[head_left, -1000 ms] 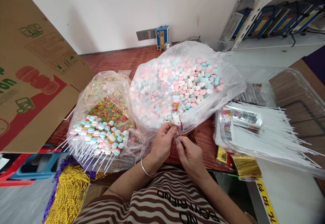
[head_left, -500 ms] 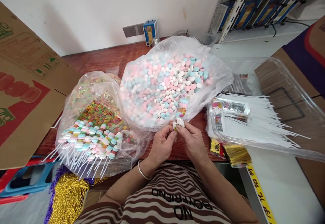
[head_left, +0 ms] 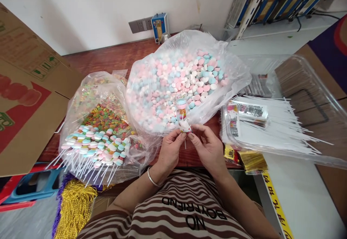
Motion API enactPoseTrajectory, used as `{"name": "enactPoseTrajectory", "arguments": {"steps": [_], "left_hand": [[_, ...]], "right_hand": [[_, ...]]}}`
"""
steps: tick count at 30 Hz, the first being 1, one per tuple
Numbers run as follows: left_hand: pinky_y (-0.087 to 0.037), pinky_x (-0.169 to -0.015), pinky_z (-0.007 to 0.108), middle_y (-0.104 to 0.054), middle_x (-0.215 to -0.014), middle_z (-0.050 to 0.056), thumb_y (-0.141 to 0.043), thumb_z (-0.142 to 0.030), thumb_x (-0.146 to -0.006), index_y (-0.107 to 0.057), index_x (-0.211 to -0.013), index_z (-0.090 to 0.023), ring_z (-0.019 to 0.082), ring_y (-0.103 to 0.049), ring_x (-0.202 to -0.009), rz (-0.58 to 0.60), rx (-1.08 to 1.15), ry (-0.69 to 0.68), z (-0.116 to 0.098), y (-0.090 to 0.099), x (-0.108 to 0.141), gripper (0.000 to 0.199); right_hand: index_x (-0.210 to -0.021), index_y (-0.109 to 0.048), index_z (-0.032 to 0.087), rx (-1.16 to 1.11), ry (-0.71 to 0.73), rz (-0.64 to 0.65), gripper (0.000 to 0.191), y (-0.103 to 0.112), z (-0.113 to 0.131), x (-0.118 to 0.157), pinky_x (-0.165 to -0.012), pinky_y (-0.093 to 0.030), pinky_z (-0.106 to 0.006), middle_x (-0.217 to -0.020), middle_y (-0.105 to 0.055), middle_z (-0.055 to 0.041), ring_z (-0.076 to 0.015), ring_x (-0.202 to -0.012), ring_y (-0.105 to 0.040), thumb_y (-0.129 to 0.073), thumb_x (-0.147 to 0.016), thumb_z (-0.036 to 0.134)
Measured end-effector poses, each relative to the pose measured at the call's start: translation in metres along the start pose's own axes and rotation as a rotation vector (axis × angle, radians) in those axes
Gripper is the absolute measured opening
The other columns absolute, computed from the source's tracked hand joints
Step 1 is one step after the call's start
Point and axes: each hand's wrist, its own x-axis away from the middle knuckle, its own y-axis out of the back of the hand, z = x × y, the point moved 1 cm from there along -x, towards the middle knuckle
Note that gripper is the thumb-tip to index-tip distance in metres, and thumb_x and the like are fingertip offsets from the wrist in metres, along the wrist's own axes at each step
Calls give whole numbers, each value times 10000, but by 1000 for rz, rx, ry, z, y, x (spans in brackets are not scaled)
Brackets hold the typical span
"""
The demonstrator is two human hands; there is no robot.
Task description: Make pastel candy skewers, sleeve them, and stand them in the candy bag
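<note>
Between the fingertips of my left hand [head_left: 171, 148] and my right hand [head_left: 207, 147] is a candy skewer [head_left: 182, 114] in a printed clear wrapper. Both hands pinch the wrapper's lower end, and a bit of white stick shows below it. Behind the skewer lies a big clear bag [head_left: 155, 91] of pink, white and blue candies. To the left, a second bag [head_left: 77, 96] holds small coloured rings, with many unwrapped candy skewers [head_left: 99, 143] lying on its front, white sticks toward me.
At right, a clear plastic tray [head_left: 284, 150] holds white sticks [head_left: 276, 123] and printed wrappers [head_left: 251, 111]. Gold twist ties [head_left: 252, 160] lie by the table edge. A cardboard box [head_left: 27, 105] stands left; a blue device [head_left: 159, 27] sits against the wall.
The wrapped skewer has turned more upright and shifted slightly left. Both hands now pinch lower on its wrapper, and my right fingers have spread a little. The view has tilted slightly.
</note>
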Motion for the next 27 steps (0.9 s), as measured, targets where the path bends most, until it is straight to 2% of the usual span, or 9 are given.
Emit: {"name": "enactPoseTrajectory", "arguments": {"steps": [2,5,7,12,15,19,22,25,27], "left_hand": [[-453,-887,285,-710,-791,-5,-852,-385,-727,-782,-817,-202,148,-591,-824,-11,41,9,1,-1,-1,216],[-463,-890,284,-730,-777,-8,-895,-359,-666,-793,-772,-207,137,-603,-801,-30,85,22,3,-5,-2,212],[-473,-887,291,-735,-769,-8,-916,-365,-628,-792,-753,-210,135,-610,-784,-55,126,43,4,-8,-1,235],[-491,-884,300,-732,-744,-11,-953,-403,-555,-785,-716,-210,125,-611,-747,-96,195,67,8,-10,-2,302],[-497,-837,286,-726,-731,-16,-976,-423,-497,-773,-699,-205,123,-609,-735,-100,182,93,9,-5,-4,360],[-502,-811,296,-743,-782,0,-989,-439,-462,-797,-775,-197,132,-621,-743,40,129,193,3,3,-3,440],[-502,-815,296,-757,-802,12,-978,-420,-511,-803,-773,-188,138,-632,-758,81,74,149,1,5,-2,392],[-492,-754,258,-729,-728,-16,-970,-362,-546,-759,-682,-187,109,-607,-702,-10,61,17,2,4,0,306],[-472,-654,239,-682,-643,-32,-964,-350,-553,-726,-662,-181,90,-565,-606,-33,65,28,4,2,1,312]], "right_hand": [[-1043,-705,231,134,124,-76,153,0,1,5,-851,-536,-376,-977,-727,-58,-218,-931,-672,-604,-989,333],[-991,-708,230,384,306,-167,122,0,5,9,-842,-499,-389,-930,-729,-62,-221,-895,-664,-591,-994,263],[-984,-699,225,438,337,-176,120,0,8,9,-838,-490,-392,-933,-729,-71,-226,-892,-661,-584,-993,258],[-880,-638,217,35,75,-43,137,-4,9,7,-689,-503,-299,-807,-655,-18,-169,-747,-617,-574,-988,269],[-847,-639,215,-93,30,1,137,-2,13,6,-680,-495,-285,-787,-638,-7,-161,-735,-595,-609,-962,284],[-832,-666,215,-245,44,147,161,7,15,3,-725,-496,-299,-813,-648,-11,-169,-774,-594,-652,-938,335],[-798,-651,206,-426,-151,260,249,8,7,3,-685,-480,-285,-768,-626,3,-154,-717,-560,-701,-900,428],[-737,-608,197,-583,-345,248,342,1,-5,7,-610,-430,-266,-661,-536,35,-124,-616,-469,-746,-842,492],[-742,-605,198,-631,-379,189,354,-5,-9,11,-616,-430,-271,-654,-529,39,-123,-613,-467,-755,-826,507]]}}
